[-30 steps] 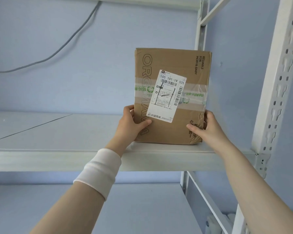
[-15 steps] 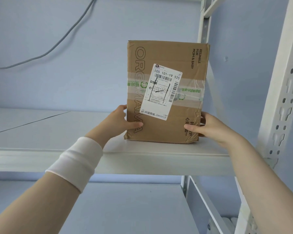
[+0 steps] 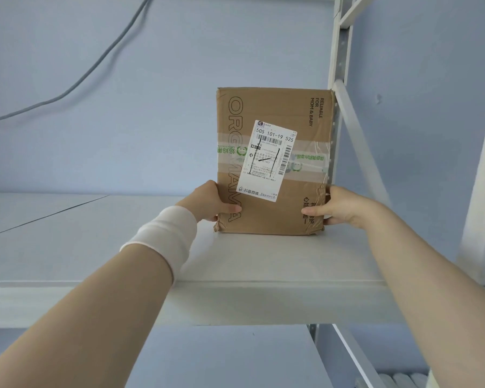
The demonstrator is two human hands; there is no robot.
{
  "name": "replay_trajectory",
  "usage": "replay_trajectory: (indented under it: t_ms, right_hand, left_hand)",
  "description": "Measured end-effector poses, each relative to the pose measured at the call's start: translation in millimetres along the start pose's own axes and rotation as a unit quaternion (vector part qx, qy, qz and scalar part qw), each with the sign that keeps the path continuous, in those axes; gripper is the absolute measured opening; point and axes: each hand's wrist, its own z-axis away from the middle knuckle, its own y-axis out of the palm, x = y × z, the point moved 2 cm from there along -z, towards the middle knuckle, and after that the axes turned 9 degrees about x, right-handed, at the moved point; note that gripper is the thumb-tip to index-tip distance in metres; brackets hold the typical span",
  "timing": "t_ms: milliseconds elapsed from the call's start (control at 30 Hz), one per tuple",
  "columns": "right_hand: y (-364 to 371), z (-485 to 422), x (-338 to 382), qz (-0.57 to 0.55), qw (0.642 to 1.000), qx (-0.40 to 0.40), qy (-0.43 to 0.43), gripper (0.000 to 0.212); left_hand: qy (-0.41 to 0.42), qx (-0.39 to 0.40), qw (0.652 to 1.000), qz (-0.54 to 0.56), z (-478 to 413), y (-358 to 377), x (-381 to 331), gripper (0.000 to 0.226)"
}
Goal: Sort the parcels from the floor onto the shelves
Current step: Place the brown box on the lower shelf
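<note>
Gripped at both lower side edges (head view): left hand [image 3: 210, 203] and right hand [image 3: 339, 208] curled round the parcel [image 3: 277, 107], thumbs on its front face. Standing on end on the shelf [image 3: 235, 275], toward the shelf's right rear. To finish well: seat flat on the shelf, keep the label [image 3: 268, 161] toward the shelf's front edge, and loosen both sides together to avoid tipping.

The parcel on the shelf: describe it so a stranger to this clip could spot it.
On the white shelf against the blue wall, look to its right end. A brown cardboard parcel stands upright there, the left hand and right hand gripping its lower sides. Its tilted white shipping label sets it apart.
</note>
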Motion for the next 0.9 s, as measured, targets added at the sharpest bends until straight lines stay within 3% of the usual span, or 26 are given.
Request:
replay_trajectory:
  t_ms: [233, 433, 633, 667, 700, 767, 833, 900]
  right_hand:
    - [3, -11, -7, -0.041, 0.999, -0.009, 0.0, 0.051]
    - [3, -6, -5, 0.008, 1.0, -0.003, 0.028, 0.056]
    - [-4, 17, -7, 0.091, 0.995, -0.027, 0.011, 0.126]
    - [-6, 17, -11, 0.096, 0.995, -0.032, 0.003, 0.138]
    - [-8, 18, -15, 0.097, 0.995, -0.033, -0.006, 0.143]
    - [1, 39, -9, 0.104, 0.994, -0.037, -0.022, 0.132]
    - [14, 63, 0, 0.124, 0.99, -0.057, -0.03, 0.104]
    - [19, 76, -2, 0.146, 0.985, -0.079, -0.039, 0.091]
  left_hand:
    - [-0.002, 0.009, 1.0, -0.027, -25, 0, 12, 0.058]
    - [-0.026, 0.027, 0.997, -0.069, -15, 4, 11, 0.05]
    - [-0.054, -0.038, 0.994, -0.09, 22, 10, 4, 0.03]
    - [-0.053, -0.038, 0.994, -0.087, 27, 11, 5, 0.03]
    - [-0.053, -0.039, 0.994, -0.087, 33, 13, 5, 0.051]
    - [-0.05, -0.054, 0.993, -0.091, 44, 17, 4, 0.077]
    - [-0.042, -0.062, 0.993, -0.09, 56, 22, 2, 0.084]
    - [-0.029, -0.063, 0.994, -0.09, 73, 25, -2, 0.085]
